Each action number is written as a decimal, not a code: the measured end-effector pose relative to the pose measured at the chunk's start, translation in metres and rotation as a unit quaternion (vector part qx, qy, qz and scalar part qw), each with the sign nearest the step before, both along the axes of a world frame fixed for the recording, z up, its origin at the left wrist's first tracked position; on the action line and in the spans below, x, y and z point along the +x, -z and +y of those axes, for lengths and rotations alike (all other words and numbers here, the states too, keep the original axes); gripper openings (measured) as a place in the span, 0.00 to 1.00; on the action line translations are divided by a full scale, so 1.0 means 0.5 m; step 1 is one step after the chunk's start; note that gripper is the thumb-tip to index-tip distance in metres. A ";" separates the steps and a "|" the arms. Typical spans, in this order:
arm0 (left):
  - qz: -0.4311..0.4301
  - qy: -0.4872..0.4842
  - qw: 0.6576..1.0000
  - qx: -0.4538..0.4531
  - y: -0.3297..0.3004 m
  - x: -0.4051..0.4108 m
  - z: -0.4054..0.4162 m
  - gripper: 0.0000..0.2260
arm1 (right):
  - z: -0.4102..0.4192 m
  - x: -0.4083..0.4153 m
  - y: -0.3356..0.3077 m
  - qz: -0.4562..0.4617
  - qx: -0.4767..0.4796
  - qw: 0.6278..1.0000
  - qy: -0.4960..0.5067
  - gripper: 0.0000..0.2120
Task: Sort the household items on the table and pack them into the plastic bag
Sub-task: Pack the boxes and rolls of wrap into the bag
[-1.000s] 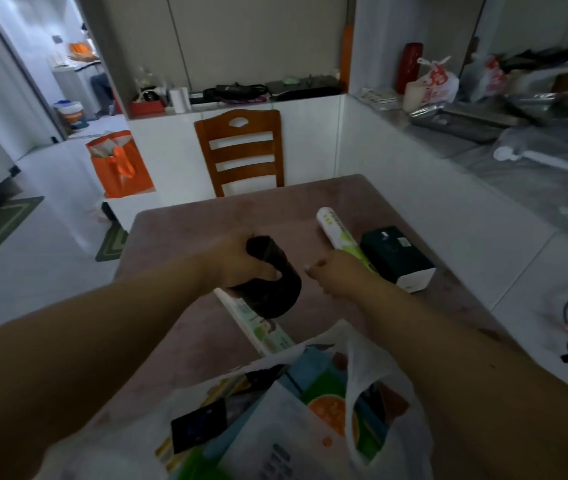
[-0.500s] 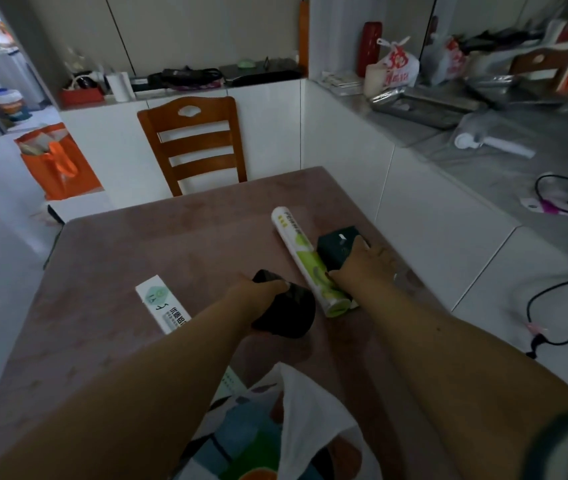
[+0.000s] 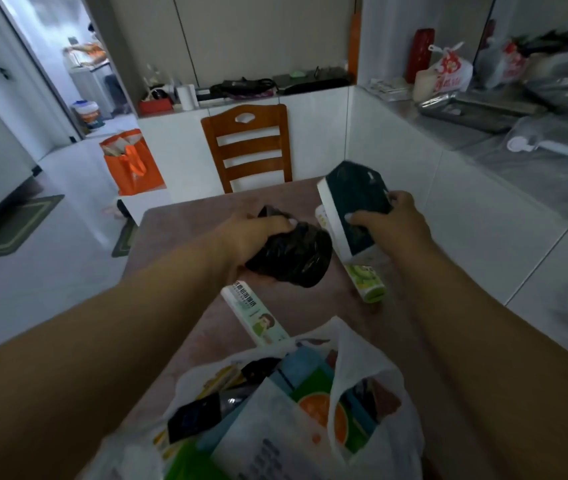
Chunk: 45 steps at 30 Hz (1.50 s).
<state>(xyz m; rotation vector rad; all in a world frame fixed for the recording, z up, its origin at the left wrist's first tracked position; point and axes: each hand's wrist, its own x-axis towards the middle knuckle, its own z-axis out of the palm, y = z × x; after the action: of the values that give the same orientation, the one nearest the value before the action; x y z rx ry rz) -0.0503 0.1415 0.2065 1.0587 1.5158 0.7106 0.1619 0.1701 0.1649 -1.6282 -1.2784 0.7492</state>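
Head camera view, looking down over both bare arms at a pinkish counter (image 3: 185, 237). Left hand (image 3: 251, 237) holds a crumpled black roll of bags (image 3: 293, 258) above the counter, fingers curled round it. Right hand (image 3: 393, 220) grips a dark green box (image 3: 355, 199) with a white edge, lifted and tilted, thumb on its top face and fingers wrapped round the far edge. Under the box, a green-and-white tube (image 3: 367, 282) lies on the counter. Nearer lies a flat white packet (image 3: 258, 315). Closest sits a white plastic bag (image 3: 362, 372), open, holding colourful packets. A wooden chair (image 3: 248, 147) stands beyond.
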 end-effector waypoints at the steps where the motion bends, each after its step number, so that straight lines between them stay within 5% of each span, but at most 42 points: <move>1: 0.002 0.021 1.000 0.004 -0.034 -0.012 -0.030 0.14 | -0.025 -0.013 -0.024 0.110 -0.032 0.993 -0.034 0.25; 3: 0.015 0.060 0.998 0.004 -0.099 -0.038 -0.094 0.14 | -0.073 -0.029 -0.054 0.269 -0.100 0.955 -0.079 0.34; 7: 0.084 0.161 0.983 0.017 -0.185 -0.077 -0.213 0.20 | -0.173 -0.039 -0.086 0.426 -0.124 0.888 -0.123 0.26; 10: 0.207 0.255 0.945 -0.001 -0.169 -0.063 -0.289 0.24 | -0.244 -0.054 -0.097 0.469 -0.154 0.854 -0.164 0.21; 14: 0.434 0.311 0.845 0.035 -0.070 -0.043 -0.351 0.30 | -0.328 -0.112 -0.073 0.491 -0.156 0.835 -0.194 0.22; 20: 0.527 0.332 0.774 0.115 0.003 -0.075 -0.398 0.36 | -0.414 -0.156 0.015 0.567 -0.129 0.799 -0.151 0.10; 24: 0.743 0.261 0.586 0.190 -0.015 -0.115 -0.441 0.42 | -0.454 -0.201 0.054 0.574 -0.152 0.795 -0.121 0.11; 25: 0.767 0.226 0.584 0.140 -0.020 -0.128 -0.453 0.45 | -0.456 -0.207 0.061 0.570 -0.149 0.800 -0.114 0.11; 27: 0.745 0.192 0.638 0.012 -0.026 -0.155 -0.474 0.49 | -0.457 -0.217 0.069 0.567 -0.134 0.806 -0.104 0.14; 29: 0.653 0.184 0.733 -0.045 -0.032 -0.175 -0.477 0.43 | -0.453 -0.225 0.077 0.570 -0.124 0.806 -0.102 0.20; 32: 0.370 0.073 0.926 -0.010 -0.057 -0.185 -0.464 0.24 | -0.447 -0.238 0.083 0.565 -0.120 0.806 -0.133 0.23; 34: 0.202 -0.012 0.978 0.044 -0.061 -0.178 -0.455 0.18 | -0.447 -0.241 0.088 0.569 -0.139 0.793 -0.168 0.24; 37: 0.024 -0.119 0.988 0.101 -0.051 -0.150 -0.451 0.13 | -0.442 -0.235 0.099 0.552 -0.150 0.787 -0.232 0.23; 41: -0.061 -0.217 0.964 0.142 -0.049 -0.143 -0.439 0.10 | -0.408 -0.184 0.114 0.434 -0.112 0.862 -0.237 0.24; 45: -0.097 -0.284 0.944 0.137 -0.069 -0.150 -0.425 0.09 | -0.388 -0.090 0.112 0.160 -0.071 0.939 -0.297 0.30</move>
<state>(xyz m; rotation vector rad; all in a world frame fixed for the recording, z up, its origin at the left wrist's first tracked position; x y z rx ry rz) -0.1254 -0.0712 0.2410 0.7131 1.5871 1.4203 0.1169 -0.0237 0.1087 -1.1501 -1.5069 1.4402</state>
